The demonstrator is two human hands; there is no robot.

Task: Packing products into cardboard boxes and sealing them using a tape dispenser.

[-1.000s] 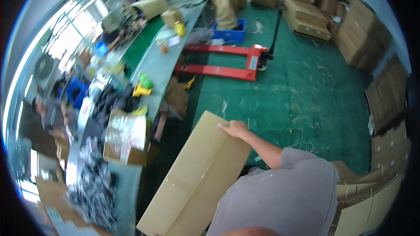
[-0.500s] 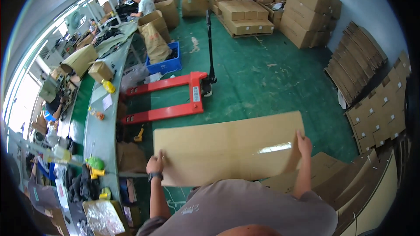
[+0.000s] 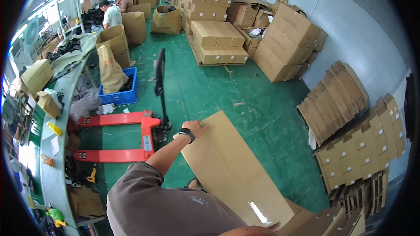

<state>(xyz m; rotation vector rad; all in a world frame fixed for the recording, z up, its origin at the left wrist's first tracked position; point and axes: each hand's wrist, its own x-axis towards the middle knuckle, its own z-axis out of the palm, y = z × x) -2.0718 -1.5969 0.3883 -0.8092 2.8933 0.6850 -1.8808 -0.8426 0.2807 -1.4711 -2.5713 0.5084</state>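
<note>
We hold a long, brown, rectangular cardboard box (image 3: pixel 236 166) in front of our body, slanting from the upper middle of the view down to the lower right, above the green floor (image 3: pixel 262 122). A glossy strip of clear tape (image 3: pixel 259 212) shines near its closer end. Our left hand (image 3: pixel 195 129), with a black watch (image 3: pixel 187 135) on the wrist, is curled over the far end and pinches its edge. Our right hand (image 3: pixel 274 226) shows only as fingertips at the near corner; most of it is hidden, so we cannot tell how firmly it grips.

To the left of the box we have a red metal pallet jack (image 3: pixel 148 137) with a black upright handle, and beyond it a blue plastic crate (image 3: pixel 120 98) bearing a tan sack (image 3: pixel 112 71). A long grey-topped workbench (image 3: pixel 56 177) runs along our left side. On our right, flattened brown cardboard sheets (image 3: pixel 334 102) lean by the pale wall (image 3: pixel 326 43). Farther ahead, closed brown cartons (image 3: pixel 218 39) sit on a pallet, and co-workers (image 3: pixel 112 15) stand at the upper left.
</note>
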